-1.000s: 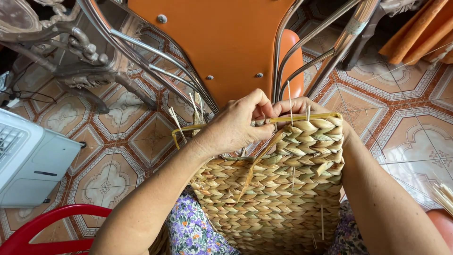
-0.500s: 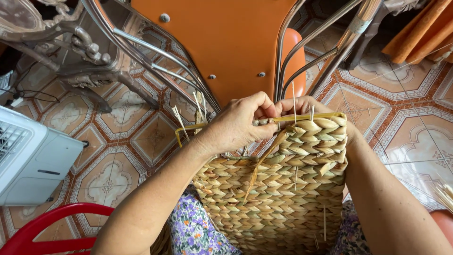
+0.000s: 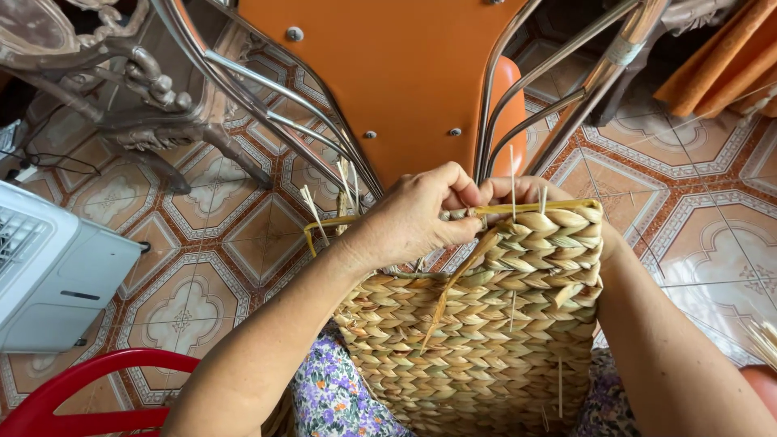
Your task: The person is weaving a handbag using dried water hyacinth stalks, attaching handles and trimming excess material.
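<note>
At the far left sits a white boxy appliance (image 3: 57, 275) with a slatted grille, and below it the curved rim of a red plastic chair (image 3: 81, 392). Behind them, on the patterned tile floor (image 3: 243, 243), stands the carved dark leg of a piece of furniture (image 3: 137, 89).

My left hand (image 3: 413, 218) comes in from the lower left, its fingers (image 3: 457, 190) curled tight and pinching a strand at the top edge of the woven basket (image 3: 477, 340). The basket rests on my lap against my purple flowered dress (image 3: 332, 396), its plaited straw rows running across; a yellow frame wire (image 3: 534, 208) lines the rim, and loose straw ends (image 3: 348, 182) stick up beside my left wrist.

My right hand (image 3: 526, 190) is mostly hidden behind the basket rim; its fingers meet the left ones at the same strand, but I cannot tell how tightly they close.

Just beyond my hands, an orange chair seat (image 3: 405, 65) on chrome metal legs (image 3: 566, 89) blocks the floor ahead. Orange cloth (image 3: 720, 65) hangs at the upper right.
</note>
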